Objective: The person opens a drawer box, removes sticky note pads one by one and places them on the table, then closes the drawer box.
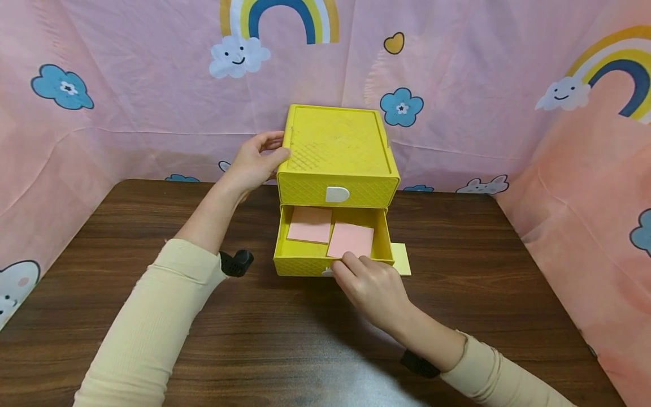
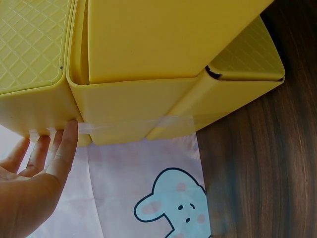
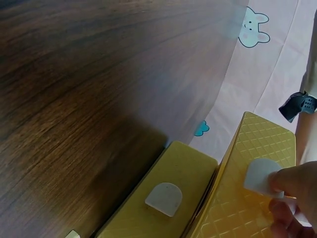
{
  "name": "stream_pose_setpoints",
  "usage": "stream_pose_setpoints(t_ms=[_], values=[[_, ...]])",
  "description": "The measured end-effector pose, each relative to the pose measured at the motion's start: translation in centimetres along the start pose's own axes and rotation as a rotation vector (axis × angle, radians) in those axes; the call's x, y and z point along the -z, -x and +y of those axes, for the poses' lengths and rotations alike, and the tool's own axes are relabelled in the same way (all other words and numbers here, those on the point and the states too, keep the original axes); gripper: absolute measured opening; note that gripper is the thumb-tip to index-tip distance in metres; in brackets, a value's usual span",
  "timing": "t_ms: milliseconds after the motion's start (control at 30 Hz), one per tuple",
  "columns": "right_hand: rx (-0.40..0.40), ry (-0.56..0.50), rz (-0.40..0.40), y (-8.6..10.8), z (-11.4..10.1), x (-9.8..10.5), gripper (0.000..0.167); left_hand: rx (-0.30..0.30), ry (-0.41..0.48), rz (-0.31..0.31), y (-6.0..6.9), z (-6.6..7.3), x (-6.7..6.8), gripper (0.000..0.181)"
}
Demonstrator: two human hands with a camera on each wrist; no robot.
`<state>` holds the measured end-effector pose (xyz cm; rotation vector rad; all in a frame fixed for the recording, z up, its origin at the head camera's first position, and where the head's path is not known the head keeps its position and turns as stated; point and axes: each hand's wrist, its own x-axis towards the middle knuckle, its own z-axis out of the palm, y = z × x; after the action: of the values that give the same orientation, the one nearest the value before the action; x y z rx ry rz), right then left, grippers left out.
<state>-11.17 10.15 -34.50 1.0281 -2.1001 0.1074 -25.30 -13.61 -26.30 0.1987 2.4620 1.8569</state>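
Note:
A yellow plastic drawer unit stands on the table, and its open drawer sticks out below the top one. Inside that drawer lie two pink sticky note pads, the left pad and the right pad. My right hand pinches the open drawer's white handle between thumb and fingers. On the unit's left side rests my left hand, its fingers fairly straight against the wall, as the left wrist view also shows. The top drawer's white handle is untouched.
A pale yellow sticky note pad lies on the brown wooden table, partly hidden by the open drawer. Below that drawer, a closed one with a white handle shows in the right wrist view. Pink printed cloth hangs behind.

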Motion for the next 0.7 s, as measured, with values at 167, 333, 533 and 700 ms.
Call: stream_pose_setpoints(t_ms=[167,333,533,700], values=[[0.007,-0.007,-0.029,0.1,-0.2,0.4,0.031,0.000,-0.004,0.001,0.0,0.1,0.0,0.053],[0.021,0.005,-0.038,0.2,-0.4,0.7,0.031,-0.011,-0.001,0.005,-0.1,0.0,0.0,0.052],[0.025,0.001,-0.036,0.4,-0.6,0.9,0.030,-0.006,0.020,0.001,-0.2,-0.2,0.0,0.052],[0.031,-0.022,-0.024,0.6,-0.7,1.1,0.031,-0.004,0.016,0.001,-0.1,-0.2,0.0,0.053]])
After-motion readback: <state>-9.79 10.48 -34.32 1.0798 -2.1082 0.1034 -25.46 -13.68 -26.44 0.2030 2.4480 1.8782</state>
